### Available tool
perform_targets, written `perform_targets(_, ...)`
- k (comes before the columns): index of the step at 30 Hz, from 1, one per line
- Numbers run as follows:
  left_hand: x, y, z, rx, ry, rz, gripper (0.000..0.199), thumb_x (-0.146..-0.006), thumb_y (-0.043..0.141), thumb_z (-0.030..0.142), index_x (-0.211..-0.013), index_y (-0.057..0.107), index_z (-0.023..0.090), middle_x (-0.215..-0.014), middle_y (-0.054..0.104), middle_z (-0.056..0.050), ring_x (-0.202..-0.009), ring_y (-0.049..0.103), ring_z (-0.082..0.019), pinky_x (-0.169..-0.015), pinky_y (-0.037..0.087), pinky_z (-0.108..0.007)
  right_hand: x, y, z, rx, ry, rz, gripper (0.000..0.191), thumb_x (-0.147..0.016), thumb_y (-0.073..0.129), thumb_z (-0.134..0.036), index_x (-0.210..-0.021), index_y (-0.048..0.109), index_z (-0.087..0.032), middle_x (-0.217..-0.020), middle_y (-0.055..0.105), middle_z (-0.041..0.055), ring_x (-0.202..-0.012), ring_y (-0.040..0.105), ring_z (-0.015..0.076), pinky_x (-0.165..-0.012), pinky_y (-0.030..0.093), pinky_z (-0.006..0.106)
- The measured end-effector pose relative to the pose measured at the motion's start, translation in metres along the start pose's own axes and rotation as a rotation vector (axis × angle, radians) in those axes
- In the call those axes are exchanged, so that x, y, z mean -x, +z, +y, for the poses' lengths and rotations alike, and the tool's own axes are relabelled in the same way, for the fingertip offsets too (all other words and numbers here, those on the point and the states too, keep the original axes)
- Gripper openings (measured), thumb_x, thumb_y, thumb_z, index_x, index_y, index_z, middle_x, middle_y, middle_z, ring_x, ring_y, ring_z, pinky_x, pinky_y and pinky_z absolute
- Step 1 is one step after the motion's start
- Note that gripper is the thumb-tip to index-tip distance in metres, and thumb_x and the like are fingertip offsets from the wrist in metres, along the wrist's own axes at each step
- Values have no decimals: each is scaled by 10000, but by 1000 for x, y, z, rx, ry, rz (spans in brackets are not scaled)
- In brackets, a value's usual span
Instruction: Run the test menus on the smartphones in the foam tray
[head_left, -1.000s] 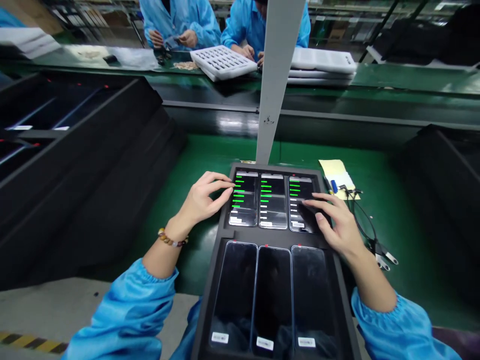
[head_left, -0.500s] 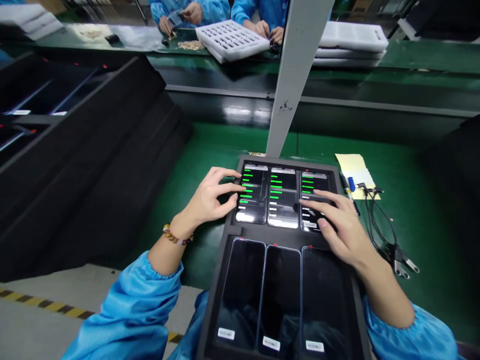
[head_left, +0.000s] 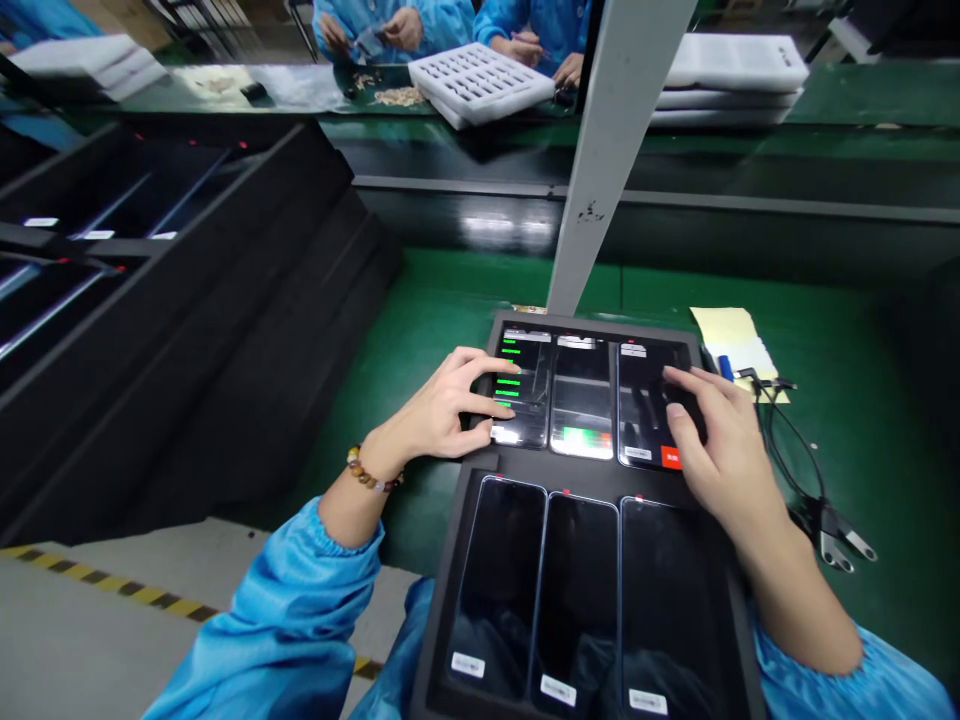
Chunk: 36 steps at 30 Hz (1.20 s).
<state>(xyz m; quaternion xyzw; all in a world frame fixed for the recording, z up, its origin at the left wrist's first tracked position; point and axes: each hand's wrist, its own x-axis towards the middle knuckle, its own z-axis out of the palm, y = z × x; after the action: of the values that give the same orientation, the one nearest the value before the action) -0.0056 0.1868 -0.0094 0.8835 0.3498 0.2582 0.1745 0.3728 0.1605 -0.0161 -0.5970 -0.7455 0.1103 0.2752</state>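
A black foam tray (head_left: pixel 570 472) holds two rows of smartphones in front of me. My left hand (head_left: pixel 461 400) has its fingers spread over the upper-left phone (head_left: pixel 531 385), whose lit screen lists green text lines. The upper-middle phone (head_left: pixel 582 395) shows a green and red band low on its screen. Over the right edge of the upper-right phone (head_left: pixel 645 400) is my right hand (head_left: pixel 720 430), fingers apart and holding nothing; a red block shows on that screen. In the lower row, the left phone (head_left: pixel 499 580), middle phone (head_left: pixel 576 590) and right phone (head_left: pixel 660 590) have dark screens and white labels.
Stacked black foam trays (head_left: pixel 247 300) with phones stand at left. Cables (head_left: pixel 787 450), a blue-capped pen (head_left: pixel 725 368) and yellow paper (head_left: pixel 731 335) lie at right. A grey post (head_left: pixel 600 180) rises behind the tray. Across the bench, co-workers' hands (head_left: pixel 405 28) are near a white foam tray (head_left: pixel 484 85).
The upper-middle and upper-right screens have switched from text lists to dark pages with coloured blocks. My right hand has shifted right on its phone; my left fingers reach further over theirs.
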Motion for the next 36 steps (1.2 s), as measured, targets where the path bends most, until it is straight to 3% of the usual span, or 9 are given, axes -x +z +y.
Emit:
perform_targets(5,-9,4,4,-25,-122,77,330,-947,663,227,-1239,793,312,-1524,603,-66,-1397,516,-316,-1215,479,-611,-7,8,-5,189,143,-52,625,-1052,456,-520,-1512,558,-110,-1393,701,225,-1442,510,412,-1165,429,596)
perform_targets(12,-69,34,12,-192,-433,87,651,-913,758,338,-1522,555,229,-1667,383,-180,-1564,352,-406,-1228,468,-652,-32,24,-22,457,173,-113,733,-974,540,-523,-1488,512,-2,-1348,678,321,-1410,492,460,-1118,395,569)
perform_targets(18,-102,46,23,-263,-581,74,632,-884,775,288,-1469,539,240,-1698,347,-192,-1593,313,-415,-1168,508,-693,-44,25,-34,563,224,-178,712,-922,591,-539,-1400,519,-15,-1322,671,328,-1348,519,465,-1092,365,543)
perform_targets(26,-111,45,35,-253,-627,35,597,-856,766,186,-1402,526,231,-1694,322,-229,-1580,296,-461,-1094,511,-777,-57,22,-55,659,323,-210,713,-849,697,-600,-1250,561,-26,-1235,687,338,-1255,562,461,-1032,351,532)
perform_targets(32,-115,43,34,-239,-669,16,579,-870,772,176,-1389,525,249,-1675,331,-221,-1558,325,-463,-1032,561,-757,-59,20,-60,680,363,-193,666,-889,687,-580,-1243,537,-36,-1153,718,338,-1232,572,475,-1011,322,555)
perform_targets(36,-121,42,31,-230,-701,-27,622,-807,853,177,-1335,533,251,-1623,379,-219,-1524,353,-467,-999,571,-760,-62,21,-61,694,374,-200,672,-858,710,-589,-1223,544,-50,-1135,734,323,-1219,593,469,-1040,311,546)
